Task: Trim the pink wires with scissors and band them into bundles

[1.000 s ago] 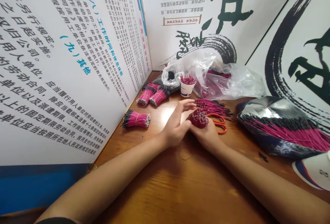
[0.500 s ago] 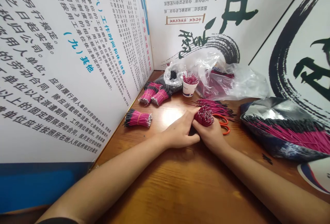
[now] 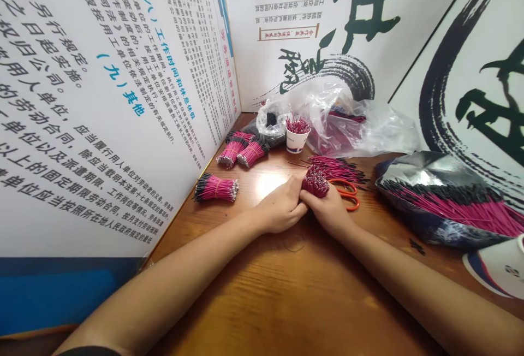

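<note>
My right hand (image 3: 329, 209) is wrapped round a bundle of pink wires (image 3: 315, 182) that stands upright on the wooden table (image 3: 286, 290), metal tips upward. Pressed against the bundle's left side, my left hand (image 3: 282, 206) has its fingers closed on it too. Orange-handled scissors (image 3: 347, 192) lie just behind my right hand, partly hidden. A loose fan of pink wires (image 3: 338, 167) lies beyond them.
Tied pink wire bundles lie by the left board, one (image 3: 216, 188) nearer and two (image 3: 243, 151) farther back. A white paper cup (image 3: 297, 136) holds wires. Clear plastic bags (image 3: 360, 124) sit behind, and a silver bag of wires (image 3: 446, 197) lies on the right. Printed boards enclose the table.
My left hand, open above the bundle a second ago, has come down and closed against it. The bundle now stands on the table.
</note>
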Motion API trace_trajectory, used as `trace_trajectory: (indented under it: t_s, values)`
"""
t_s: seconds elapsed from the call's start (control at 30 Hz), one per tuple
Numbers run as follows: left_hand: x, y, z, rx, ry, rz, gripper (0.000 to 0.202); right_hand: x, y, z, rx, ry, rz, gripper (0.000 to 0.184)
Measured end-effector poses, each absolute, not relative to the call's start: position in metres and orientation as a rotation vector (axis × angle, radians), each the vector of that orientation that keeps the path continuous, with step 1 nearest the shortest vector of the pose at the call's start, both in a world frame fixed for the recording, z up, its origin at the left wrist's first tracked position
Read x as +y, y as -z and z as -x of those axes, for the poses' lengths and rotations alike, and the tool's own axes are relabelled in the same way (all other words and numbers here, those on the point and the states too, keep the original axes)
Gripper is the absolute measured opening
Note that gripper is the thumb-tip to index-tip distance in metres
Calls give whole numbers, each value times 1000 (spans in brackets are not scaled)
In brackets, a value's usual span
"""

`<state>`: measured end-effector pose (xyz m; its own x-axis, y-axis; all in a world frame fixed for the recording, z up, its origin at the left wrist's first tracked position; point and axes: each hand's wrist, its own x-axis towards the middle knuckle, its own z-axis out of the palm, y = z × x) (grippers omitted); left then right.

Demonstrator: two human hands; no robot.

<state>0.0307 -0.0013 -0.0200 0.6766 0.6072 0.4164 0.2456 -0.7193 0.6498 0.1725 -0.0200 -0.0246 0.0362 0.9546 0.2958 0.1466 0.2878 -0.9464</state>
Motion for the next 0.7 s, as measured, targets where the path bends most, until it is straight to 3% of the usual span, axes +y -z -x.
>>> trace_trajectory:
  t_s: [0.33, 0.7]
  values:
    - [-2, 20, -30, 841, -734, -2410, 35, -21, 25, -173, -1335, -924, 1124, 12]
    - [-3, 25, -34, 870, -930, -2457, 49, -23, 29, -173, -1384, -832, 1052, 24]
